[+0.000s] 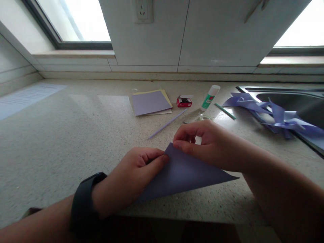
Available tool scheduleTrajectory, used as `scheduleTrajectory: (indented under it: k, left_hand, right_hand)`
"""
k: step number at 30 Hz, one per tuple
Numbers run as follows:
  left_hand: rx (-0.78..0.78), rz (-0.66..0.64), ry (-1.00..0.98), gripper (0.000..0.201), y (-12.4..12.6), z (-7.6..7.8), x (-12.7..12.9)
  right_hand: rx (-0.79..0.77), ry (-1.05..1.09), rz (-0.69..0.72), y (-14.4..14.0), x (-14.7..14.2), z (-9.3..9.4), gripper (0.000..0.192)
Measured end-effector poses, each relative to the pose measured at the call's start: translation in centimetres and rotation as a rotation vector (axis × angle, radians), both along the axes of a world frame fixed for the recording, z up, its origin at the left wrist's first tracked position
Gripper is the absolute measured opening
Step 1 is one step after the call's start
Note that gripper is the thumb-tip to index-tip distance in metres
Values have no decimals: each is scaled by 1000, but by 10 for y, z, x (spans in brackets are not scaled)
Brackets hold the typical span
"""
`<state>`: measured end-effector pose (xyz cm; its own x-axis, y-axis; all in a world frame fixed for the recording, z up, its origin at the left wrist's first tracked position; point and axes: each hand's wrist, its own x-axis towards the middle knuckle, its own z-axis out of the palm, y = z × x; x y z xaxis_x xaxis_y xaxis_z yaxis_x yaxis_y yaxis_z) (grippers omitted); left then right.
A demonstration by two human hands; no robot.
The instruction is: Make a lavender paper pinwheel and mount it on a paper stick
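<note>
A purple sheet of paper (184, 175), folded into a triangle, lies on the speckled countertop (63, 135) near its front edge. My left hand (129, 179) presses its left side, thumb pinching the fold near the top corner. My right hand (207, 143) pinches that top corner between thumb and fingers. A black watch (84, 199) is on my left wrist.
Behind the hands lie a thin purple stick (167, 124), a stack of coloured paper (151, 102), a small red box (184, 101), a glue stick (210, 97) and a green stick (225, 111). Purple paper pinwheels (273, 114) rest by the sink (298, 101) at right.
</note>
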<state>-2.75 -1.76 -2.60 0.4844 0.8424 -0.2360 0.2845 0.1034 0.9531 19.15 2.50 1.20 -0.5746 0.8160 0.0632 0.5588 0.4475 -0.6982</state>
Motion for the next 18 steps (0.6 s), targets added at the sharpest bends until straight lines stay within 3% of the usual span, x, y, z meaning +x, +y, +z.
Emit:
scheduleTrajectory:
  k: [18]
  left_hand:
    - [-69, 7, -10, 40, -1, -4, -2]
  right_hand:
    - [34, 25, 28, -1, 0, -1, 14]
